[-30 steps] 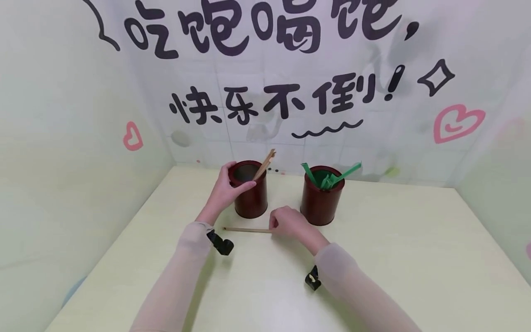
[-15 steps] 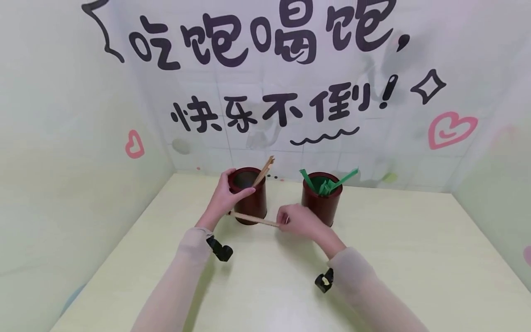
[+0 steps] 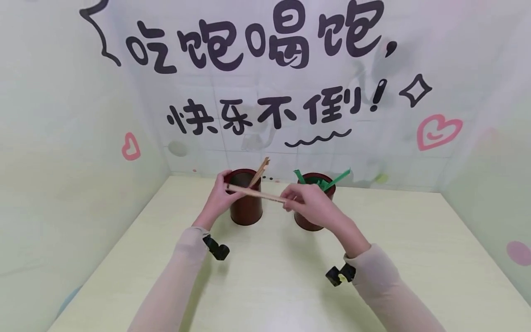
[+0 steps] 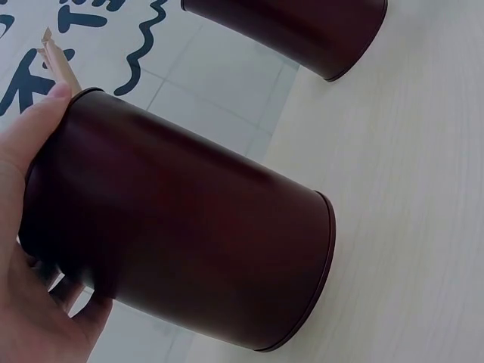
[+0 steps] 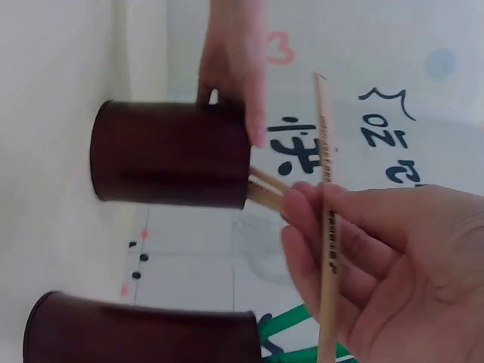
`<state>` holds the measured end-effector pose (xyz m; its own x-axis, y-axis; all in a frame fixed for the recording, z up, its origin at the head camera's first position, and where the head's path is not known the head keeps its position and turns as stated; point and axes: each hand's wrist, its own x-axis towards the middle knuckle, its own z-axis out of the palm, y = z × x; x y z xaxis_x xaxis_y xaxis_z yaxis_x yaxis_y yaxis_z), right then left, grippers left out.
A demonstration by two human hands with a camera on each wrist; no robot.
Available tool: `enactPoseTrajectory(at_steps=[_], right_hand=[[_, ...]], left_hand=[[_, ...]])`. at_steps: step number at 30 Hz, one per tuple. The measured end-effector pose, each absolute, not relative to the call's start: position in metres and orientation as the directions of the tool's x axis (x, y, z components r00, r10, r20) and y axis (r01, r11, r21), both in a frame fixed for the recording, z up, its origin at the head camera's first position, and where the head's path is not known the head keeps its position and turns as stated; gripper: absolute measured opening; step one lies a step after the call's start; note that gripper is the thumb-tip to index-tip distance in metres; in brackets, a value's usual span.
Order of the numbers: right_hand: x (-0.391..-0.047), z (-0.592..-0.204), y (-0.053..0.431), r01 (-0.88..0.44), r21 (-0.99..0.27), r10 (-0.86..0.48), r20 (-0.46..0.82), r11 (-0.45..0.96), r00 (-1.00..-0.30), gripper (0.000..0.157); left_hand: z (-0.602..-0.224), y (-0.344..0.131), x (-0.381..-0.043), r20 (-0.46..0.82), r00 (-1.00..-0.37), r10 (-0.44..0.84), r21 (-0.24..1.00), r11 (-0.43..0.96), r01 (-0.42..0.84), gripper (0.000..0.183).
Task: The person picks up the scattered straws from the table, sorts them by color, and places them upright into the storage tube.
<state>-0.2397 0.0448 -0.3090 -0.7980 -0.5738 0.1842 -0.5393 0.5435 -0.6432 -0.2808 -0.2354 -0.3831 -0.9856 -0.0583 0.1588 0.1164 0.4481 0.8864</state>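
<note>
My left hand (image 3: 216,199) grips the left dark red cylindrical holder (image 3: 246,213) near its rim, which stands upright on the table. Inside it, several brown paper-wrapped sticks (image 3: 261,169) lean to the right. With thumb and fingers my right hand (image 3: 317,206) pinches another slim brown paper-wrapped stick (image 5: 327,227), printed with small dark characters. In the head view this stick lies nearly level, its far end overlapping the left holder's front and the left hand. In the left wrist view the thumb (image 4: 45,121) lies at the rim of the holder (image 4: 181,219).
A second dark red holder (image 3: 308,221) stands to the right, partly behind my right hand, with several green strips (image 3: 341,178) sticking out of its top. Behind both rises a wall (image 3: 199,157) with large printed characters. Side walls flank the pale table (image 3: 265,276).
My right hand has lifted the stick from the tabletop to about the height of the left holder's rim, moving slightly right. The left hand keeps its grip on the holder.
</note>
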Motion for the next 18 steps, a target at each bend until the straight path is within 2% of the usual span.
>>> enactPoseTrajectory(at_steps=[7,12,18], right_hand=[[-0.235,-0.307,0.017,-0.493,-0.831,-0.389,0.377,0.258,-0.840,0.007],[-0.240,-0.304,-0.009,-0.521,-0.851,-0.286,0.482,0.074,-0.828,0.011],[-0.253,-0.306,-0.031,-0.561,-0.826,-0.204,0.558,-0.045,-0.805,0.017]], left_hand=[[-0.393,-0.237,-0.276,0.110,-0.992,-0.057,0.885,0.461,0.071,0.096],[-0.390,-0.236,-0.272,0.116,-0.989,-0.088,0.887,0.456,0.063,0.096],[-0.382,-0.232,-0.273,0.130,-0.988,-0.086,0.888,0.452,0.077,0.097]])
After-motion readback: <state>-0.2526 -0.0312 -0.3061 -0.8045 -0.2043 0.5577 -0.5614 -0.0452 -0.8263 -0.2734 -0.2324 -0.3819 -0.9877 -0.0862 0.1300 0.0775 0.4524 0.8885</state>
